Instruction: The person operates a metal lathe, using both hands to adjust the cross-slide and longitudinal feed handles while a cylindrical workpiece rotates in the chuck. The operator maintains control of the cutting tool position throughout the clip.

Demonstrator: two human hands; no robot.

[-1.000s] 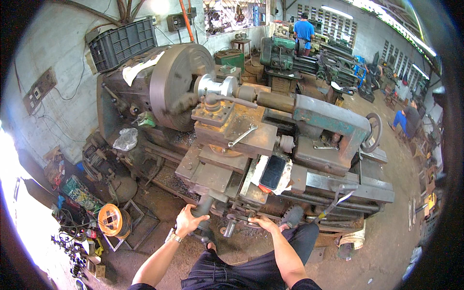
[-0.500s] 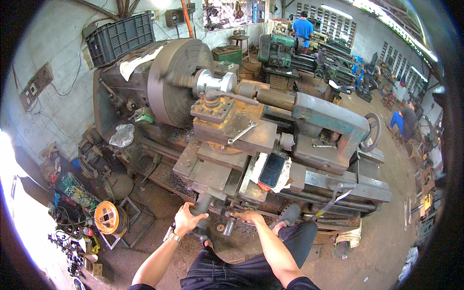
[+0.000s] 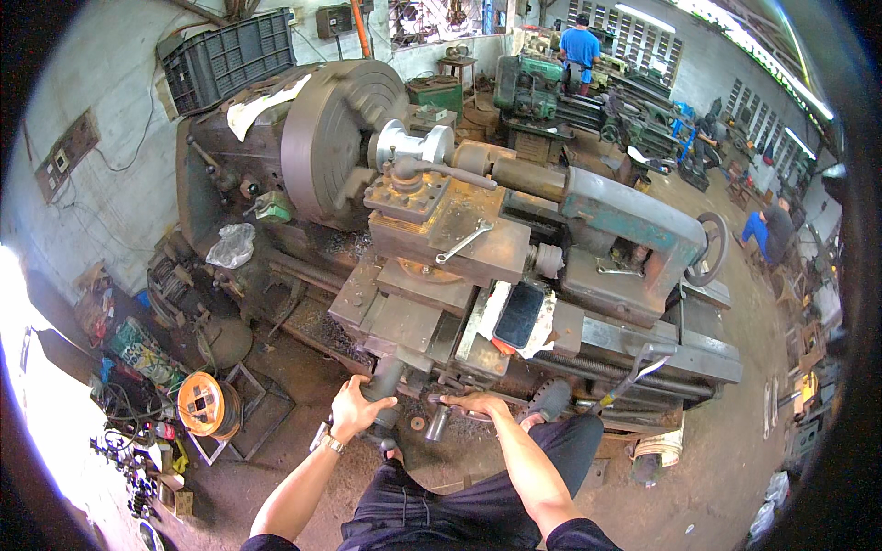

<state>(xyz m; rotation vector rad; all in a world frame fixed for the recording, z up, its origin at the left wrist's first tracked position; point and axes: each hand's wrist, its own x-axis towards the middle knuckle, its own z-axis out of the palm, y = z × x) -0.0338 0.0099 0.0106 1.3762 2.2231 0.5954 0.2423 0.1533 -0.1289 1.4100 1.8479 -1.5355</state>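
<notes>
My left hand (image 3: 356,410), with a metal-banded watch at the wrist, is closed around a dark cylindrical handle (image 3: 387,377) at the front of the lathe's carriage. To its right, my right hand (image 3: 475,402) has its fingertips closed on a small crank handle, mostly hidden; a shiny metal cylinder (image 3: 438,423) hangs just below. Beyond the hands, a large round chuck (image 3: 317,151) turns, its jaws blurred. A silvery spool-shaped workpiece (image 3: 415,145) runs between the chuck and the tailstock (image 3: 625,216). The tool post (image 3: 404,195) stands in front of it.
A wrench (image 3: 465,241) lies on the slide; a phone (image 3: 519,314) rests on a cloth nearby. At right, a lever (image 3: 634,372) rises from the lathe bed. An orange cable spool (image 3: 204,404) stands on the floor at left. A person in blue (image 3: 579,53) works far off.
The chuck has kept turning, and its blurred jaws appear in different positions. Both hands stay in nearly the same place; the view has shifted slightly.
</notes>
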